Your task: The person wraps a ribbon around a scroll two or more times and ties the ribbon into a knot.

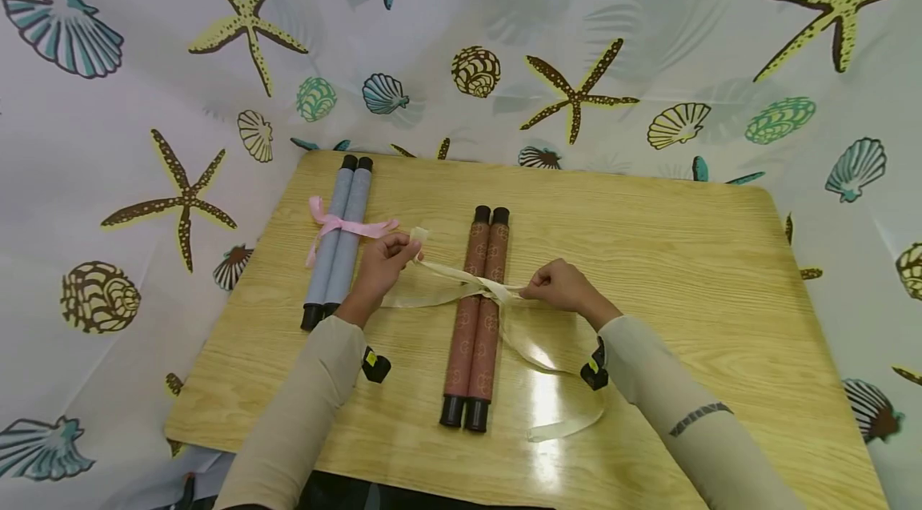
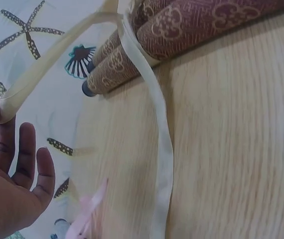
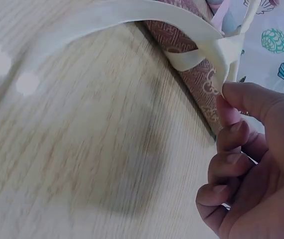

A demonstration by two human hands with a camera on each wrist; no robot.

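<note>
Two reddish-brown patterned scroll-like rolls (image 1: 463, 342) with black end caps lie side by side on the table. A cream ribbon (image 1: 448, 271) passes around their middle and crosses on top of them. My left hand (image 1: 382, 263) pinches one ribbon end between thumb and forefinger, left of the rolls and raised. On the other side, my right hand (image 1: 565, 286) pinches the ribbon close to the crossing; the right wrist view shows a loop (image 3: 224, 55) at those fingertips. One loose tail (image 1: 569, 428) trails over the table to the right, another runs left from the crossing.
Two blue-grey rolls (image 1: 338, 254) with black caps, tied with a pink ribbon (image 1: 370, 228) in a bow, lie at the left of the wooden table (image 1: 648, 254). Behind the table hangs a white cloth (image 1: 432, 22) printed with shells and starfish.
</note>
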